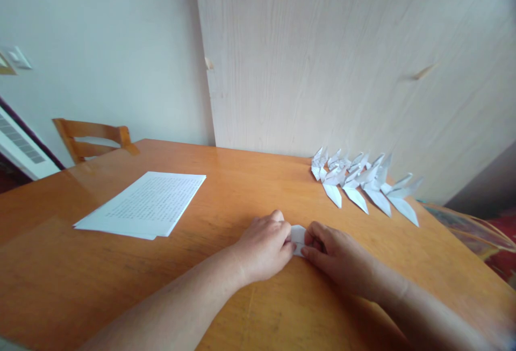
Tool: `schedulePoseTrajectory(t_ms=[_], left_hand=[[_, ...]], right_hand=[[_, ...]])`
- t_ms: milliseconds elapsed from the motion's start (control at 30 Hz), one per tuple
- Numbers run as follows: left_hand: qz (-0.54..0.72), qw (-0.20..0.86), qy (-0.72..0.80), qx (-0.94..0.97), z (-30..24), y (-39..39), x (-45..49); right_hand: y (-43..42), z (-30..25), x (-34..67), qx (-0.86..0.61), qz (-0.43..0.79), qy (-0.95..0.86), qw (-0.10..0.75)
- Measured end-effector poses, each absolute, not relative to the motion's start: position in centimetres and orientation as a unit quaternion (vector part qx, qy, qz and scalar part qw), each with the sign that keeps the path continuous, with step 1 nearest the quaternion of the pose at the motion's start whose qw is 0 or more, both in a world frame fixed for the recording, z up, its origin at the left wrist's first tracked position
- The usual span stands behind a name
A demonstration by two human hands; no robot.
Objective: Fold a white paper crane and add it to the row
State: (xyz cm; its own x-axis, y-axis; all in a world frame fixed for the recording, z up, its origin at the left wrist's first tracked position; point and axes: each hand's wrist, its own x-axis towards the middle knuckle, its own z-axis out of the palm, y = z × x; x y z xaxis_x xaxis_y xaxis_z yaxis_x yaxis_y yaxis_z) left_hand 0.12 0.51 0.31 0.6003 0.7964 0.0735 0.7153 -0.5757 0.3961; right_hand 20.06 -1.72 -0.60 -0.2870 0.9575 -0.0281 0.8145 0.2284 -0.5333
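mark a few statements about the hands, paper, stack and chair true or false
1. The left hand and right hand both grip one small white paper. True.
2. The stack lies to the right of both hands. False: the stack lies to their left.
3. White folded figures stand on the table, beyond the right hand. True.
4. The stack's top sheet is blank. False: it bears rows of print.
5. A wooden chair shows behind the table's far left edge. True.

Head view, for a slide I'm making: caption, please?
Left hand and right hand holding white paper at a wooden table, folded paper figures beyond.
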Motion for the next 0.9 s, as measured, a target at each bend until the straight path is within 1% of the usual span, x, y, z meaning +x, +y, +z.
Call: schedulePoseTrajectory(t_ms=[333, 600, 900], left_hand=[[0.129, 0.174, 0.439, 0.872, 0.2, 0.6, 0.1], [0.141, 0.189, 0.410, 0.881, 0.1, 0.7, 0.2], [0.142, 0.189, 0.409, 0.882, -0.2, 0.9, 0.1]], right_hand=[[-1.4, -1.0, 20.3, -0.575, 0.241, -0.766, 0.156], [-1.1, -1.0, 20.5, -0.593, 0.237, -0.753, 0.159], [-0.7, -0.8, 21.3, -0.636, 0.199, -0.739, 0.097]])
